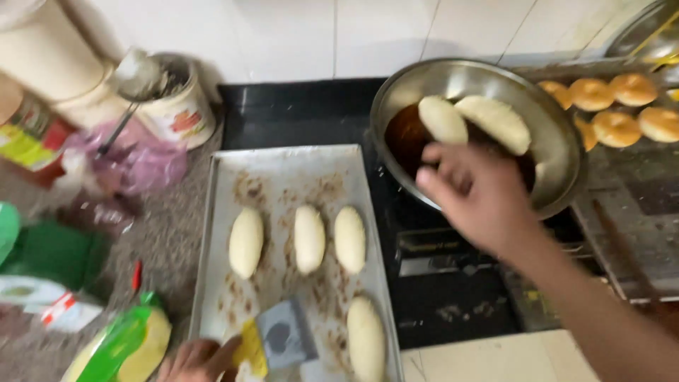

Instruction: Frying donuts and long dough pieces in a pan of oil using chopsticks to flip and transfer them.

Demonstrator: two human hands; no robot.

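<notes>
The right hand (477, 194) is extended over the near rim of a steel bowl (559, 134) on the dark stovetop (311, 113); its fingers are spread apart and bent, their tips at or just short of the nearer of two pale dough pieces (443, 119) lying in the bowl, though actual contact cannot be confirmed owing to blur. The bowl also holds a dark brown liquid (403, 138) beneath and beside the dough. The left hand (198, 361), at the lower edge of view, is closed on the yellow handle of a metal scraper (283, 336), whose blade rests on a flat metal tray (226, 163). The tray carries four oblong raw dough pieces (309, 239): three in a row across the middle, one nearer the bottom edge beside the scraper, with brown residue smeared between them. To the right, a second tray (636, 205) holds round browned buns (615, 127). At upper left stands an open white tub (185, 113) with a utensil in it, beside a crumpled pink bag (141, 163).
</notes>
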